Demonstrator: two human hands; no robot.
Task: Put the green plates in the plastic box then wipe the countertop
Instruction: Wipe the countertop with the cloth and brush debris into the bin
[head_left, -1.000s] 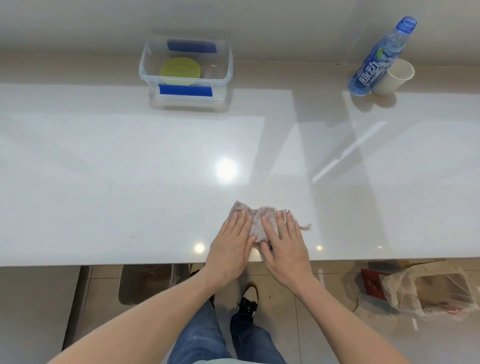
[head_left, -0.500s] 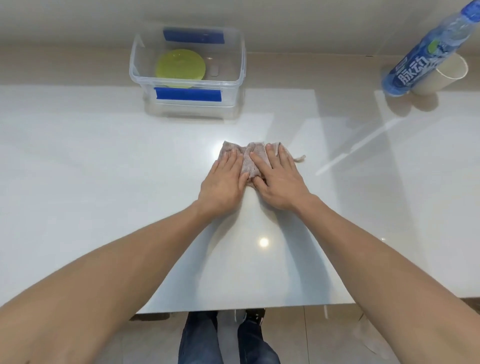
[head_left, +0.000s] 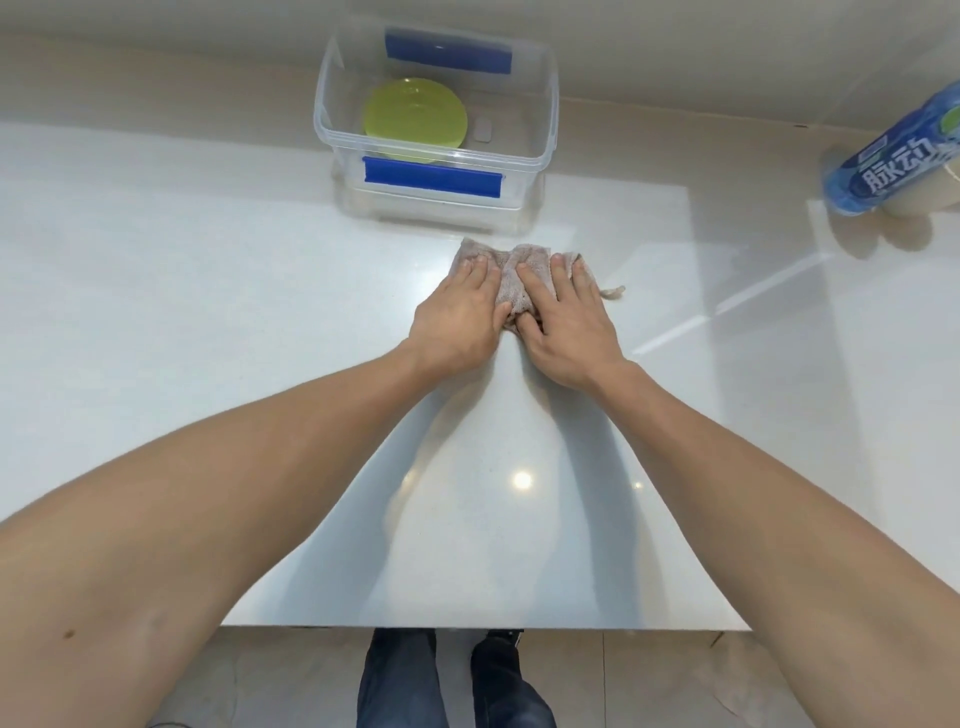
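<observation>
Near the box (head_left: 435, 156), both hands (head_left: 457, 322) (head_left: 569, 327) pressed flat, fingers together, on the cloth (head_left: 511, 280): soft, light, probably damp.

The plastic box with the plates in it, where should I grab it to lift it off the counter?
Grip the plastic box by its two short side walls under the protruding rim, one hand from each side. The top is open, the green plates lie flat inside, and the long near wall faces the cloth, so a level two-handed lift seems safest.
</observation>
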